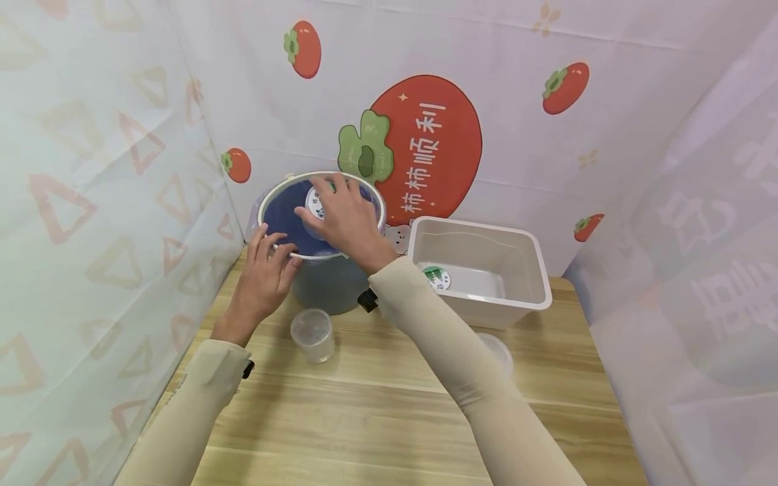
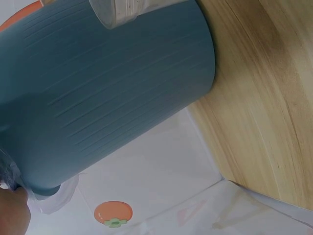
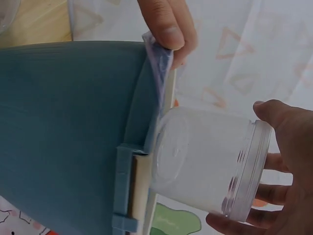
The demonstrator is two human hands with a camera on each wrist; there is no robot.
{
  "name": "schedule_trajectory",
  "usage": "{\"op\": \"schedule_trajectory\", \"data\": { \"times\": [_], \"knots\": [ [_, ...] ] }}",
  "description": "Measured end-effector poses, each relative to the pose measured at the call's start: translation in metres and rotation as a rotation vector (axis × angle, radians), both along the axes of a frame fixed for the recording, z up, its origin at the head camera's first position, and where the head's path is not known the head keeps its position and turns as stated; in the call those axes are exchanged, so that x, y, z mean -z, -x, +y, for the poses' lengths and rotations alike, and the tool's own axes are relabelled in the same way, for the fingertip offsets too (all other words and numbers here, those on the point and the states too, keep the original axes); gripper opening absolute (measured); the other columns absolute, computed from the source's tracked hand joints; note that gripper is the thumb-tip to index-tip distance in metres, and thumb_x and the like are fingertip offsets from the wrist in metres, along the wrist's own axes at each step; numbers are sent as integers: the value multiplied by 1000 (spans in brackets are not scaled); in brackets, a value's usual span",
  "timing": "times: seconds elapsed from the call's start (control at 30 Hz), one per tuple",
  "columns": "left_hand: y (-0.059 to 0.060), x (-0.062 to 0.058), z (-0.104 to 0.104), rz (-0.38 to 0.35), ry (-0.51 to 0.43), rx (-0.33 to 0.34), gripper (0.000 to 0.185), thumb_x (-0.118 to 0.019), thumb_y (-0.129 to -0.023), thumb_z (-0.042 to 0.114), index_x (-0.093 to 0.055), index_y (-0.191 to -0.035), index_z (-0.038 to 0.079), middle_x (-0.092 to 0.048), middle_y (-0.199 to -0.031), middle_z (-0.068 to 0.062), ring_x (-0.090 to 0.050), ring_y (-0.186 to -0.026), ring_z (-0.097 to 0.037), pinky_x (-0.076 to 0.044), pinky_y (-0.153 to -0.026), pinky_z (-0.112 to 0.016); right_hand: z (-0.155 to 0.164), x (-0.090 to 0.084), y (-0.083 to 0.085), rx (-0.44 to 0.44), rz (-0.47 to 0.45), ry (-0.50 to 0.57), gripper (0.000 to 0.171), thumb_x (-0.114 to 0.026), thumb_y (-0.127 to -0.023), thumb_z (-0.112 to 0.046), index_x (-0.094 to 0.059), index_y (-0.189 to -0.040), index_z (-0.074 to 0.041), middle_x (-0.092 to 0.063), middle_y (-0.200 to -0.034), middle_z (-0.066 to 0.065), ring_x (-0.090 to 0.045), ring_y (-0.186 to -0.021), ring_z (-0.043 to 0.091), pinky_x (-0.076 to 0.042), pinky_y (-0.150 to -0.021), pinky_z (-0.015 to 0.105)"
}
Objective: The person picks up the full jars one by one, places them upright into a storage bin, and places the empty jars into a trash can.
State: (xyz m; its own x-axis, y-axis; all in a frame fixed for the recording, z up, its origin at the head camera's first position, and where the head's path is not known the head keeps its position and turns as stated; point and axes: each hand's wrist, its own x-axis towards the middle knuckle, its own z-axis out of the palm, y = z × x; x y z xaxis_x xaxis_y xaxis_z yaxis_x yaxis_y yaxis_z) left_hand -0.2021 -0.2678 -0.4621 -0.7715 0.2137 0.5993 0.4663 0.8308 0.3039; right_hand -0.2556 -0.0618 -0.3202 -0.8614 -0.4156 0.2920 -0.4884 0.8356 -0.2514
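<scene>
Tabletop (image 1: 365, 418); jar (image 3: 205, 154) nearly upright (lid (image 3: 254, 169) up)

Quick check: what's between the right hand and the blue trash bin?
A clear plastic jar: its lid end is at the right hand, its base at the mouth of the trash bin. The right wrist view shows it.

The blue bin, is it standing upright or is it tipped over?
Upright: the blue bin stands with its base on the wooden table, and the head view shows its white rim facing up.
</scene>
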Motion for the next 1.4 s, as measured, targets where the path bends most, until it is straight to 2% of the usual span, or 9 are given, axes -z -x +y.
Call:
{"op": "schedule_trajectory", "data": {
  "times": [0.33,0.5,0.7,0.83,1.13,1.27,1.4],
  "knots": [
    [3,2,3,7,6,11,64,-31,-118,54,-65,-122,0,-53,-146,-31,-30,-157,-54,-23,-134,-63,-6,33,13,19,-60,-78,71,-59,-107,-64,-48,-164,-24,-51,-163,10,-55,-145,33,-64,-101,50],
    [2,2,2,33,4,12,69,-26,-118,57,-65,-120,0,-54,-144,-32,-32,-154,-56,-21,-135,-60,-8,43,14,13,-97,-112,70,-59,-107,-64,-49,-163,-23,-50,-163,11,-55,-144,34,-64,-101,50],
    [2,2,2,21,8,10,69,-25,-118,58,-65,-121,1,-53,-146,-31,-31,-156,-55,-22,-135,-61,-7,53,14,6,-131,-128,68,-59,-108,-62,-50,-163,-23,-51,-162,11,-56,-145,34,-64,-102,50],
    [2,1,2,25,12,5,70,-25,-117,59,-65,-121,2,-54,-145,-31,-31,-156,-54,-22,-135,-60,-7,57,16,-14,-154,-115,69,-59,-108,-62,-49,-163,-22,-50,-163,12,-54,-147,35,-63,-105,51],
    [3,0,2,43,16,14,68,-26,-118,57,-64,-121,1,-54,-145,-31,-32,-156,-54,-20,-136,-59,-6,58,18,-1,-202,-80,71,-63,-106,-60,-48,-164,-22,-49,-163,12,-52,-149,34,-61,-108,52],
    [2,0,2,35,15,12,68,-26,-118,58,-64,-120,1,-53,-145,-31,-32,-156,-54,-20,-136,-59,-7,57,19,-7,-186,-116,66,-61,-108,-58,-51,-162,-20,-51,-161,11,-53,-147,32,-61,-108,50],
    [2,0,2,48,10,11,67,-27,-118,57,-64,-119,1,-54,-143,-32,-34,-155,-55,-22,-136,-58,-7,55,18,-25,-126,-171,58,-55,-112,-53,-54,-160,-19,-58,-157,9,-58,-144,31,-61,-106,47]
  ]
}}
